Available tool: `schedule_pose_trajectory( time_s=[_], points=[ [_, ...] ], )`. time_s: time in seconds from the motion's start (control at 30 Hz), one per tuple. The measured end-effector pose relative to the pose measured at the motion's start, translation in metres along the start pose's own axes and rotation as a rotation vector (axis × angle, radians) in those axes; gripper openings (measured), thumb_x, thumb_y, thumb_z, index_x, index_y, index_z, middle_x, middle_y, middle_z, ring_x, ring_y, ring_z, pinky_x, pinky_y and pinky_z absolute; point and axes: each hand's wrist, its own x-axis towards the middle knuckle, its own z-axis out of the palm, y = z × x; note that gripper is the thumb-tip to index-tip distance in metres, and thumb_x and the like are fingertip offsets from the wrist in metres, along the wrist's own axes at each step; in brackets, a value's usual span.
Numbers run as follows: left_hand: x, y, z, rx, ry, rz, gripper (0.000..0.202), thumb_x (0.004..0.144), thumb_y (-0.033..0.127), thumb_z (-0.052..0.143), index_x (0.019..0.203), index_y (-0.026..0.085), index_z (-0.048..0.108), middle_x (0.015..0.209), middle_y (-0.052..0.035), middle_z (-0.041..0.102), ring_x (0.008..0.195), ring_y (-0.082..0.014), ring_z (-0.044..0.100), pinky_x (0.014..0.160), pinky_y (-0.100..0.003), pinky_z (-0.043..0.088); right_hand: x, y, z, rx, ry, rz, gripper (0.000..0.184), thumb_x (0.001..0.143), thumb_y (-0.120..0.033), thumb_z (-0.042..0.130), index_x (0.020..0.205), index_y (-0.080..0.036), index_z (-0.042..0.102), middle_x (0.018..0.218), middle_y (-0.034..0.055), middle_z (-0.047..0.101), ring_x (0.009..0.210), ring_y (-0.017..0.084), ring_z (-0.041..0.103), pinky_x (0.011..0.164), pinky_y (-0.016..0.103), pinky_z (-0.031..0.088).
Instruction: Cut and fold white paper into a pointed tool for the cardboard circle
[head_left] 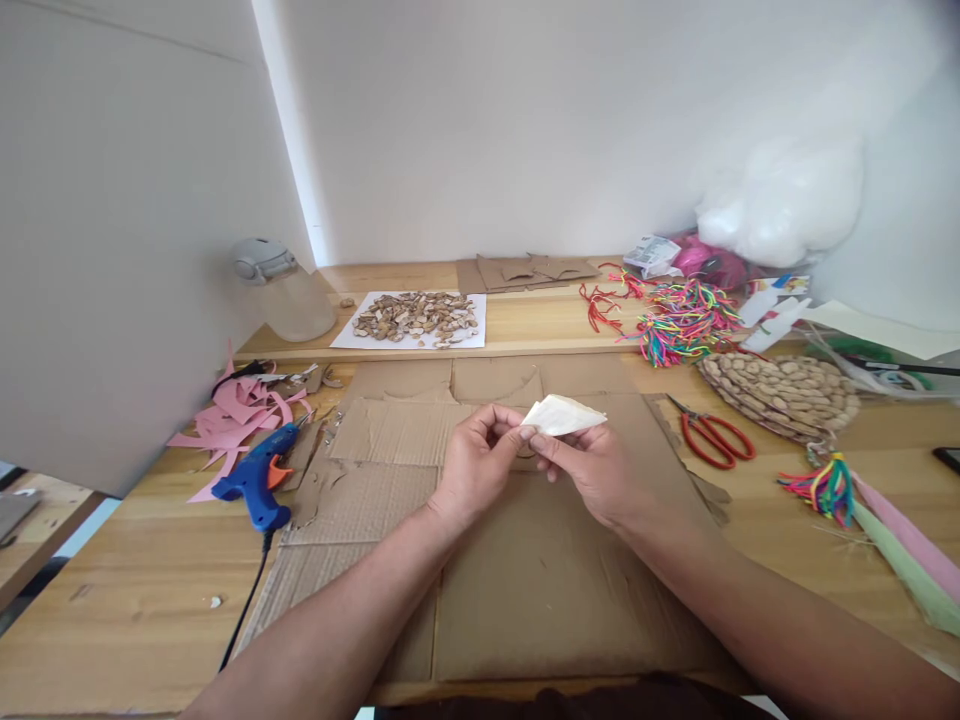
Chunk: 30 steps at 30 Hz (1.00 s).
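Observation:
My left hand (480,460) and my right hand (596,470) meet above a flattened cardboard sheet (525,560). Between them they pinch a small pale, leaf-shaped piece (562,415), which looks like a dried husk. The left fingertips grip its left end. My right thumb and fingers hold it from below, with its pointed tip sticking out to the right. Both hands are closed on it.
A blue hot glue gun (255,480) lies at the left beside pink paper scraps (240,410). A white sheet with brown chips (416,318) sits behind. Red scissors (712,435), a woven mat (784,395) and coloured strings (679,320) lie at the right.

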Motion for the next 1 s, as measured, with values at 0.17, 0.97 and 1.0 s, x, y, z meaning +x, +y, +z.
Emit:
schedule_pose_trajectory(
  time_s=[0.17, 0.97, 1.0],
  points=[
    [0.003, 0.000, -0.003, 0.064, 0.050, 0.033, 0.021, 0.081, 0.036, 0.070, 0.077, 0.016, 0.062, 0.068, 0.0014, 0.058, 0.062, -0.0100, 0.049, 0.060, -0.022, 0.040, 0.004, -0.006, -0.007, 0.082, 0.093, 0.018, 0.029, 0.066, -0.039, 0.084, 0.080, -0.016, 0.070, 0.063, -0.0009, 0.063, 0.051, 0.009, 0.050, 0.048, 0.023, 0.040],
    [0.013, -0.001, -0.017, 0.072, 0.047, -0.027, 0.015, 0.074, 0.029, 0.076, 0.081, 0.016, 0.073, 0.077, -0.0034, 0.071, 0.067, -0.0122, 0.060, 0.064, -0.023, 0.046, 0.009, -0.012, -0.017, 0.062, 0.175, -0.016, 0.034, 0.065, -0.044, 0.084, 0.069, -0.018, 0.062, 0.061, -0.0007, 0.060, 0.052, 0.011, 0.051, 0.048, 0.024, 0.040],
    [0.014, -0.001, -0.020, 0.075, 0.076, -0.036, 0.017, 0.073, 0.030, 0.076, 0.082, 0.016, 0.073, 0.074, -0.0026, 0.070, 0.065, -0.0116, 0.058, 0.062, -0.023, 0.045, 0.010, -0.015, -0.020, 0.068, 0.207, -0.024, 0.034, 0.065, -0.043, 0.084, 0.068, -0.018, 0.061, 0.061, -0.0008, 0.059, 0.052, 0.011, 0.051, 0.048, 0.024, 0.039]
  ],
)
